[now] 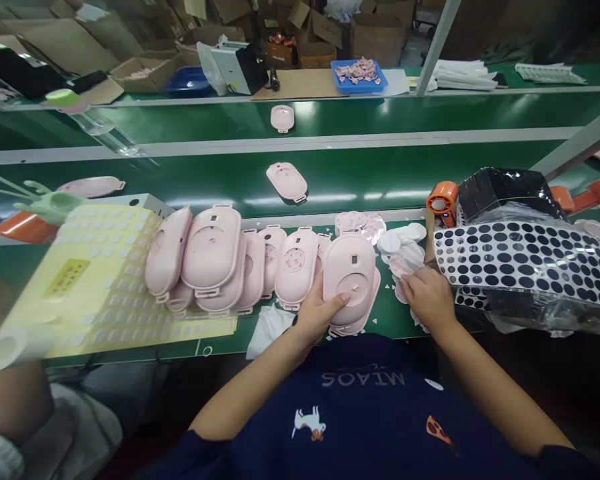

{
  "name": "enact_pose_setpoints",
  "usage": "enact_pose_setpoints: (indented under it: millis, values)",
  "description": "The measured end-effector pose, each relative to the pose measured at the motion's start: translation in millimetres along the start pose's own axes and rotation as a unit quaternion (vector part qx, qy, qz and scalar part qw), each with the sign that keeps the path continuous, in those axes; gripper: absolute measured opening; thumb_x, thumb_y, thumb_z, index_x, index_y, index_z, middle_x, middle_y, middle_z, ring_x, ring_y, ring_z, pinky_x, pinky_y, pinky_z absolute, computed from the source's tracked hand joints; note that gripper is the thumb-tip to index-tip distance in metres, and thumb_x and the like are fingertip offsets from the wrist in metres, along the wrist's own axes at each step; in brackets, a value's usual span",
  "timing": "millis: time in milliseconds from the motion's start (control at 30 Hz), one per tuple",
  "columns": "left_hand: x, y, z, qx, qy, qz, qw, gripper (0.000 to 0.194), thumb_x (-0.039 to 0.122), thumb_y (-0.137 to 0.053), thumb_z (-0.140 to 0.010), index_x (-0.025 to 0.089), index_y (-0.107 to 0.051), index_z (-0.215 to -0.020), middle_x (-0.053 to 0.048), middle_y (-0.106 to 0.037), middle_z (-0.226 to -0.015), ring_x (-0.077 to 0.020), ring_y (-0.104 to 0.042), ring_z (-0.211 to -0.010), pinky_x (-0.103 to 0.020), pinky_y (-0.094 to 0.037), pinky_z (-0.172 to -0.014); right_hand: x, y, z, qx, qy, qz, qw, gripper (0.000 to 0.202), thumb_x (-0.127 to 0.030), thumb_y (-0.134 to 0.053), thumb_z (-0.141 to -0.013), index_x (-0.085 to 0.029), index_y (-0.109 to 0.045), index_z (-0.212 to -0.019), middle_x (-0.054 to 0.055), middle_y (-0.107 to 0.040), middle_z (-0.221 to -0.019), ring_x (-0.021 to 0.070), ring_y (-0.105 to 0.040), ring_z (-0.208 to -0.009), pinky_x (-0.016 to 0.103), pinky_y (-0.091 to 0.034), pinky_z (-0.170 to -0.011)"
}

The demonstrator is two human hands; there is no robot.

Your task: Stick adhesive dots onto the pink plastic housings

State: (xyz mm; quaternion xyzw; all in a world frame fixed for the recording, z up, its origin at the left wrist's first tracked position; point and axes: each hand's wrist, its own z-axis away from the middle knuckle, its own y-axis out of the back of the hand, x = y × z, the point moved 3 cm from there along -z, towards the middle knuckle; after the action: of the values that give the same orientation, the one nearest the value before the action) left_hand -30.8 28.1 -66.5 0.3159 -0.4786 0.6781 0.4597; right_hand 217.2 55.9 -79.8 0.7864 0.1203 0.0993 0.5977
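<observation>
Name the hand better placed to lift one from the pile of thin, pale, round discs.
The right hand, most likely: its fingertips are at the disc pile, while the left hand holds a pale pink, oval plastic shell.

Grn bench (370, 163) w/ metal post (437, 47), cardbd boxes (377, 40) behind in dim lt.
</observation>
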Motion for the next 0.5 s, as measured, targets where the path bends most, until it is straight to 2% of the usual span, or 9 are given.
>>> enact_pose_setpoints:
  millis: [200,333,500]
  values:
    - [2.2,-6.4,-1.5,-0.002,0.018,0.044,0.999,0.078,0.043,-0.091,-0.057,0.016,-0.062,-0.124,-0.013,-0.072,-0.122,-0.0342,-0.063,-0.12,-0.045,-0.05,-0.104,6.9,-4.6,4.0,0.016,0.042,-0.056,0.997,0.028,-0.025,-0.052,-0.1,-0.019,-0.079,-0.098,0.009,-0.075,-0.103,0.0233,-0.061,-0.092,0.037,-0.044,-0.084]
    - [2.9,-11.2,-4.1,0.001,0.026,0.06,0.998,0.078,0.042,-0.09,-0.056,0.016,-0.062,-0.124,-0.013,-0.072,-0.122,-0.0348,-0.064,-0.119,-0.045,-0.052,-0.102,7.2,-6.4,4.2,-0.004,0.055,-0.085,0.995,0.027,-0.024,-0.057,-0.095,-0.016,-0.077,-0.113,0.012,-0.076,-0.103,0.0269,-0.063,-0.094,0.04,-0.047,-0.085]
    - [6.3,-11.8,-6.9,-0.003,0.02,0.043,0.999,0.075,0.043,-0.089,-0.059,0.018,-0.064,-0.125,-0.012,-0.073,-0.122,-0.0335,-0.064,-0.12,-0.044,-0.051,-0.103,12.7,-6.9,0.7,-0.02,0.029,-0.131,0.991,0.028,-0.019,-0.051,-0.096,-0.018,-0.079,-0.1,0.01,-0.078,-0.094,0.0242,-0.068,-0.09,0.039,-0.052,-0.088]
